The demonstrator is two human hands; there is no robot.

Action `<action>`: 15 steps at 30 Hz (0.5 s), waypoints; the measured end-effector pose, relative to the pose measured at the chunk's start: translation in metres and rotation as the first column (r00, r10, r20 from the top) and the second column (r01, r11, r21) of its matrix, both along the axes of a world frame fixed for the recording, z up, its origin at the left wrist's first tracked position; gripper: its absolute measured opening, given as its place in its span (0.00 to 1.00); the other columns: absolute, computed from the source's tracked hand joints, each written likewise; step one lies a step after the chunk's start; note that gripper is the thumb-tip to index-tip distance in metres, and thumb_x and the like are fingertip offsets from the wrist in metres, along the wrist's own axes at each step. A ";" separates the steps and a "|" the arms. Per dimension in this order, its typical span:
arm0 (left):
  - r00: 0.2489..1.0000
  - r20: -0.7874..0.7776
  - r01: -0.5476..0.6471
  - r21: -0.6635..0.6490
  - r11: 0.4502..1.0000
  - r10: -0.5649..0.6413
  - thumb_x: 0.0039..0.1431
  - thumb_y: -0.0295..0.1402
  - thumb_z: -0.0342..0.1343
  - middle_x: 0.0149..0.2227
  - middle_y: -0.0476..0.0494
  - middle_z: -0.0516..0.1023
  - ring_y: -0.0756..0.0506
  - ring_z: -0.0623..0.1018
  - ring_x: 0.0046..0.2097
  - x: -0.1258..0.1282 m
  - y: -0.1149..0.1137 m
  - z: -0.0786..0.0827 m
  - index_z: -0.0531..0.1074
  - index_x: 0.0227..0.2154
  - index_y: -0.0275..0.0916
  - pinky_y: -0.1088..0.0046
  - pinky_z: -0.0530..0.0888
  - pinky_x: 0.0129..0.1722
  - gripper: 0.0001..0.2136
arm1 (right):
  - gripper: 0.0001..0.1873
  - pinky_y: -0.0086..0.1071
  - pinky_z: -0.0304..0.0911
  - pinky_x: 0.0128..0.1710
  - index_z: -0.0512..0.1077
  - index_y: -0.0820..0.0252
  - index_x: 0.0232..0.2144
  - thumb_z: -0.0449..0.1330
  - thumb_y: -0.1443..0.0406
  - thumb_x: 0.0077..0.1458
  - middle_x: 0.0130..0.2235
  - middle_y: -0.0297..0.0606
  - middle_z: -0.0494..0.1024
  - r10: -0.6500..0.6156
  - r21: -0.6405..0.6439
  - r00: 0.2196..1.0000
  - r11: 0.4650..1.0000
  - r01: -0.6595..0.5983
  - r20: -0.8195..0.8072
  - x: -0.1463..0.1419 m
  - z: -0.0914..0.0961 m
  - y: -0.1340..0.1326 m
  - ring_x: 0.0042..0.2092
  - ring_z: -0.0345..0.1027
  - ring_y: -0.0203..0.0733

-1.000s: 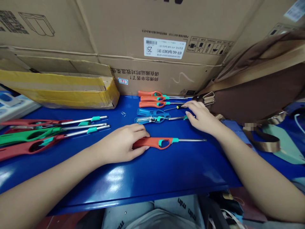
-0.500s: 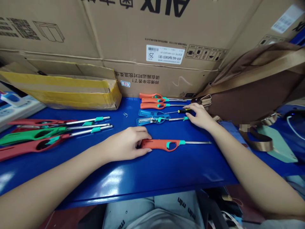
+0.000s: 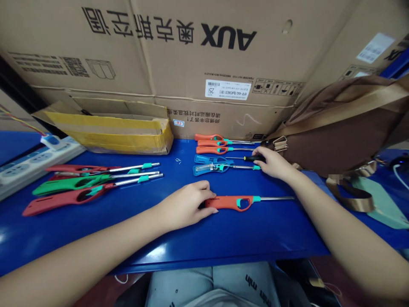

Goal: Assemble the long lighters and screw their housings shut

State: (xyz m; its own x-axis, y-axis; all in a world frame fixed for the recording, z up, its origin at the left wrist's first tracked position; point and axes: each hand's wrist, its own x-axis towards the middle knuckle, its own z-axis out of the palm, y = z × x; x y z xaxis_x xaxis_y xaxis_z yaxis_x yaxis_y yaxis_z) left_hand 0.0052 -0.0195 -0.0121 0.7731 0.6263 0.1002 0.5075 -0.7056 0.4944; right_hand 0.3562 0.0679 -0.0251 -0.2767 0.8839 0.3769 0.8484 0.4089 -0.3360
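An orange long-nosed gas lighter (image 3: 227, 202) with a turquoise trigger and metal tube lies across the blue table in front of me. My left hand (image 3: 188, 204) pinches the butt of its handle between thumb and fingers. Farther back, my right hand (image 3: 275, 163) has its fingers around the black and yellow handle of a screwdriver (image 3: 250, 158), whose thin shaft points left. Beside it lie an opened blue lighter (image 3: 202, 169), its clear fuel tank showing, and a loose blue shell half (image 3: 202, 159). Several orange lighters (image 3: 209, 150) lie in a row behind these.
Red and green lighters (image 3: 72, 184) lie on the left near a white power strip (image 3: 38, 164). A yellow-taped carton (image 3: 128, 138) and a large cardboard box (image 3: 179, 59) stand at the back. On the right are a brown bag (image 3: 329, 132) and a pale green object (image 3: 383, 202).
My view has shifted, so everything sits lower and farther right. My right hand's fingers have closed on the screwdriver handle. The left hand keeps its hold on the orange lighter.
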 end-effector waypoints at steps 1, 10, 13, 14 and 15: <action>1.000 -0.008 0.000 0.021 1.000 0.001 0.66 0.35 0.61 0.41 0.42 0.76 0.46 0.79 0.37 0.000 -0.001 -0.001 0.79 0.51 0.36 0.69 0.76 0.39 0.14 | 0.07 0.49 0.71 0.48 0.72 0.56 0.36 0.60 0.68 0.52 0.40 0.43 0.80 0.011 0.018 1.000 1.000 -0.011 -0.011 -0.005 0.004 -0.003 0.44 0.75 0.53; 0.999 -0.032 -0.008 0.097 0.995 0.011 0.68 0.41 0.58 0.41 0.41 0.75 0.43 0.78 0.39 -0.001 -0.002 -0.004 0.79 0.51 0.37 0.66 0.76 0.40 0.16 | 0.08 0.44 0.70 0.50 0.74 0.56 0.44 0.61 0.62 0.63 0.46 0.43 0.81 0.243 0.111 0.966 0.966 -0.233 -0.084 -0.100 0.038 -0.037 0.48 0.76 0.49; 1.000 -0.018 0.003 0.088 0.996 -0.002 0.67 0.39 0.58 0.38 0.43 0.75 0.44 0.77 0.37 -0.001 -0.002 -0.002 0.81 0.49 0.37 0.67 0.75 0.38 0.14 | 0.07 0.41 0.70 0.48 0.76 0.57 0.43 0.62 0.65 0.62 0.44 0.41 0.82 0.321 0.082 0.944 0.946 -0.315 -0.077 -0.128 0.036 -0.041 0.46 0.76 0.47; 1.000 -0.011 0.007 0.081 0.997 -0.006 0.67 0.38 0.59 0.38 0.43 0.75 0.44 0.77 0.36 -0.001 -0.003 -0.001 0.81 0.48 0.37 0.67 0.75 0.38 0.13 | 0.07 0.41 0.70 0.48 0.76 0.58 0.43 0.63 0.66 0.62 0.43 0.41 0.81 0.334 0.072 0.940 0.942 -0.329 -0.076 -0.136 0.034 -0.041 0.45 0.76 0.46; 1.000 -0.005 0.009 0.075 0.997 -0.009 0.66 0.37 0.59 0.38 0.43 0.75 0.45 0.77 0.36 -0.001 -0.003 -0.001 0.81 0.47 0.37 0.68 0.75 0.38 0.13 | 0.07 0.41 0.71 0.47 0.77 0.58 0.43 0.63 0.66 0.61 0.42 0.41 0.81 0.341 0.065 0.937 0.940 -0.336 -0.077 -0.142 0.031 -0.041 0.44 0.76 0.46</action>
State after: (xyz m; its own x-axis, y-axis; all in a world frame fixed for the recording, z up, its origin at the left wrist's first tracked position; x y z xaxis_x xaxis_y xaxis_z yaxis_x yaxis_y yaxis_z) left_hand 0.0038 -0.0222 -0.0130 0.7793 0.6101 0.1429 0.5032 -0.7452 0.4375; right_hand 0.2146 0.0273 0.0064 -0.5208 0.7228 0.4542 0.6258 0.6851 -0.3728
